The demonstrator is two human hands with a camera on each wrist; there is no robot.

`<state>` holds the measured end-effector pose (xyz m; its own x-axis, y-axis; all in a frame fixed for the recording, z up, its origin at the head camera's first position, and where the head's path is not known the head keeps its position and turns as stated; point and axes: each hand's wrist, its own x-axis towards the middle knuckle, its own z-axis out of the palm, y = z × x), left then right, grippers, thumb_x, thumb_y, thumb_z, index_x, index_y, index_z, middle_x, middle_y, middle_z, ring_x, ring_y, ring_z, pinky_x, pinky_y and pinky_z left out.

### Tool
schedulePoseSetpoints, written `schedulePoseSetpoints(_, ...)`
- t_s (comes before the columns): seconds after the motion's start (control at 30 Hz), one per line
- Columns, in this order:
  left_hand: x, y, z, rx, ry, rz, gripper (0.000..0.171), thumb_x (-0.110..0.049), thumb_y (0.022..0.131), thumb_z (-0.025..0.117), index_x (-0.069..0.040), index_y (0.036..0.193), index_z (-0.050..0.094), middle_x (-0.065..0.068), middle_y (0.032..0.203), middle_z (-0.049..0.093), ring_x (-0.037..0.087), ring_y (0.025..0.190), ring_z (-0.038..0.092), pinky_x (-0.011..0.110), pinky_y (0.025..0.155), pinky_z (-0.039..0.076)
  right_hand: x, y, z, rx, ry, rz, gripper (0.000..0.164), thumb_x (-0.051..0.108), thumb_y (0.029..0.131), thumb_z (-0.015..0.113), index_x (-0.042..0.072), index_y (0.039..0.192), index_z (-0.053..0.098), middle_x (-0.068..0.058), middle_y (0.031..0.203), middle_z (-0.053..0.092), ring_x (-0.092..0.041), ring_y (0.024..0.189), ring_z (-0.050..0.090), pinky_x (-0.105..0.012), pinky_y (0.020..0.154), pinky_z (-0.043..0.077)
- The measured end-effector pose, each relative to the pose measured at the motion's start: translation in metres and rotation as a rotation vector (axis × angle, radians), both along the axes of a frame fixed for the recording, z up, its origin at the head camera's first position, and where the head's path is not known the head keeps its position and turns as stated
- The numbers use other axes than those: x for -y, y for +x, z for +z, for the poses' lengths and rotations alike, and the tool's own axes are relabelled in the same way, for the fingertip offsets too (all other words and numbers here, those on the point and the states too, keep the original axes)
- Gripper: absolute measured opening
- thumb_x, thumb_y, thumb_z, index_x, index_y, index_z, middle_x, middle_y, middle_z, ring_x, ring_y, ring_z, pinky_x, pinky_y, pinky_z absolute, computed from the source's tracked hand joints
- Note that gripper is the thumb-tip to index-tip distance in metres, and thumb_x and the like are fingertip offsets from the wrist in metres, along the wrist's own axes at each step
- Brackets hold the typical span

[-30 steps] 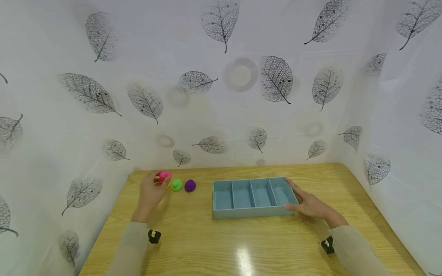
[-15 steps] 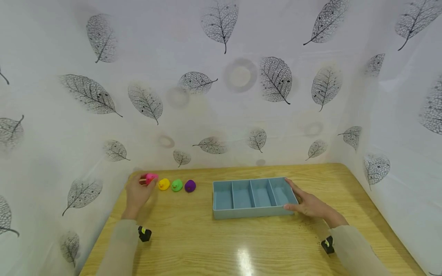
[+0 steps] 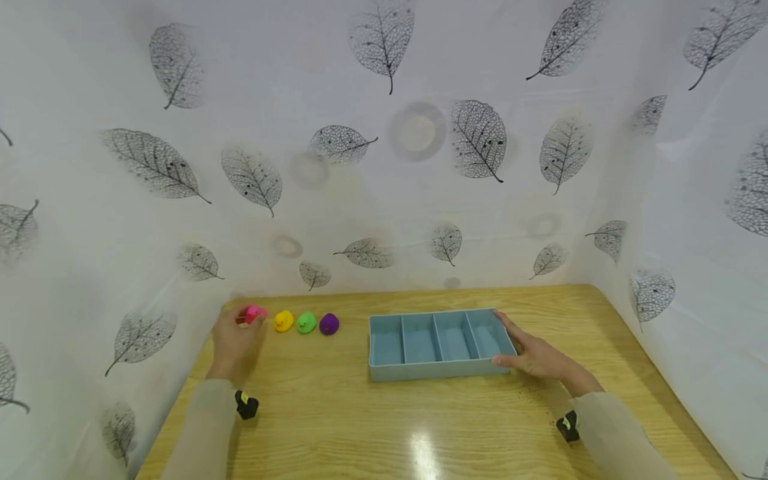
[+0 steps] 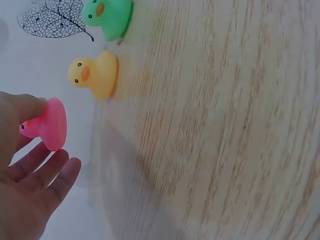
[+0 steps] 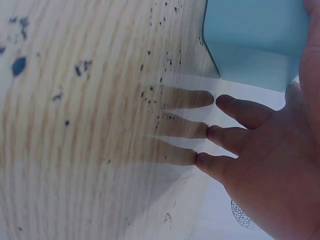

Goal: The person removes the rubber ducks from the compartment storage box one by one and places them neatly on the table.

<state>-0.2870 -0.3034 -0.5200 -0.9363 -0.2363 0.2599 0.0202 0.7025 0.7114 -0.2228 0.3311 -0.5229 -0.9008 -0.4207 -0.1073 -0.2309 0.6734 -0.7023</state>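
My left hand [image 3: 234, 338] pinches a pink rubber duck [image 4: 53, 126] between thumb and fingers, at the left end of a row of ducks. In the left wrist view the duck's flat base shows, apart from the tabletop. Beside it stand a yellow duck [image 3: 284, 321], a green duck [image 3: 307, 323] and a purple duck [image 3: 329, 325]. On the right, my right hand [image 3: 540, 357] grips the right end of a blue-grey divided box [image 3: 441, 370], thumb at the near corner and a finger at the far one. Its other fingertips [image 5: 227, 102] touch the table.
The box's compartments, split by thin dividers, hold nothing visible. A wood-grain table [image 3: 336, 427] carries everything, with dark specks near the right hand. A white leaf-printed sheet [image 3: 384, 200] hangs behind the table and along both sides.
My left hand has moved left with the pink duck, from over the yellow duck to the row's left end, uncovering the yellow one. The right hand and box stay put.
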Motion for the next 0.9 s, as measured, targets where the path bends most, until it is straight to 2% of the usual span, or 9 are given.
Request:
schedulePoseSetpoints(0.1, 0.000, -0.001, -0.001, 0.062, 0.020, -0.008, 0.048, -0.019, 0.102, 0.069, 0.005, 0.143, 0.059, 0.031, 0.131, 0.064, 0.042, 0.117, 0.061, 0.048, 0.097, 0.053, 0.000, 0.000, -0.002, -0.001, 0.004, -0.005, 0.103, 0.039, 0.102, 0.069, 0.030, 0.170, -0.007, -0.036, 0.171, 0.008, -0.063, 0.149, 0.027, -0.078, 0.110, 0.038)
schedulePoseSetpoints(0.23, 0.000, -0.001, -0.001, 0.147, 0.079, -0.008, 0.053, -0.026, 0.105, 0.065, 0.000, 0.150, 0.055, 0.027, 0.135, 0.062, 0.038, 0.118, 0.059, 0.044, 0.098, 0.053, 0.000, 0.000, -0.004, -0.007, 0.005, -0.011, 0.103, 0.041, 0.102, 0.069, 0.030, 0.170, -0.007, -0.036, 0.171, 0.008, -0.063, 0.149, 0.027, -0.078, 0.110, 0.038)
schedulePoseSetpoints(0.33, 0.000, -0.001, -0.003, 0.182, 0.116, 0.005, 0.055, -0.028, 0.106, 0.063, -0.002, 0.153, 0.051, 0.025, 0.138, 0.059, 0.037, 0.120, 0.057, 0.045, 0.100, 0.053, -0.001, 0.000, -0.004, -0.003, -0.002, -0.014, 0.103, 0.041, 0.102, 0.069, 0.030, 0.170, -0.008, -0.035, 0.171, 0.009, -0.063, 0.149, 0.026, -0.078, 0.110, 0.037)
schedulePoseSetpoints(0.43, 0.001, 0.000, -0.005, 0.187, 0.125, 0.018, 0.056, -0.027, 0.106, 0.062, 0.000, 0.153, 0.051, 0.028, 0.142, 0.057, 0.039, 0.123, 0.055, 0.050, 0.103, 0.053, 0.000, 0.000, -0.004, 0.000, -0.006, -0.019, 0.103, 0.040, 0.102, 0.070, 0.031, 0.170, -0.007, -0.034, 0.172, 0.008, -0.061, 0.151, 0.025, -0.078, 0.111, 0.037)
schedulePoseSetpoints(0.57, 0.004, -0.004, -0.010, 0.166, 0.091, 0.006, 0.053, -0.021, 0.105, 0.062, 0.008, 0.148, 0.052, 0.034, 0.143, 0.056, 0.046, 0.129, 0.055, 0.057, 0.110, 0.051, 0.000, 0.000, -0.002, -0.009, -0.007, -0.015, 0.104, 0.037, 0.101, 0.071, 0.031, 0.170, -0.005, -0.033, 0.172, 0.008, -0.061, 0.151, 0.024, -0.078, 0.111, 0.037)
schedulePoseSetpoints(0.8, 0.002, -0.008, -0.016, 0.188, 0.069, -0.017, 0.054, -0.018, 0.105, 0.064, 0.010, 0.148, 0.051, 0.036, 0.146, 0.055, 0.049, 0.135, 0.054, 0.058, 0.114, 0.049, 0.001, 0.001, -0.001, -0.019, -0.017, -0.008, 0.103, 0.036, 0.101, 0.072, 0.030, 0.170, -0.004, -0.032, 0.173, 0.007, -0.061, 0.151, 0.024, -0.077, 0.111, 0.037)
schedulePoseSetpoints(0.9, 0.001, -0.008, -0.018, 0.190, 0.030, -0.029, 0.052, -0.016, 0.105, 0.064, 0.011, 0.147, 0.051, 0.037, 0.144, 0.055, 0.051, 0.134, 0.054, 0.059, 0.113, 0.049, 0.001, 0.001, -0.001, -0.017, -0.015, -0.008, 0.103, 0.035, 0.101, 0.072, 0.030, 0.170, -0.004, -0.032, 0.173, 0.007, -0.061, 0.151, 0.024, -0.078, 0.111, 0.037)
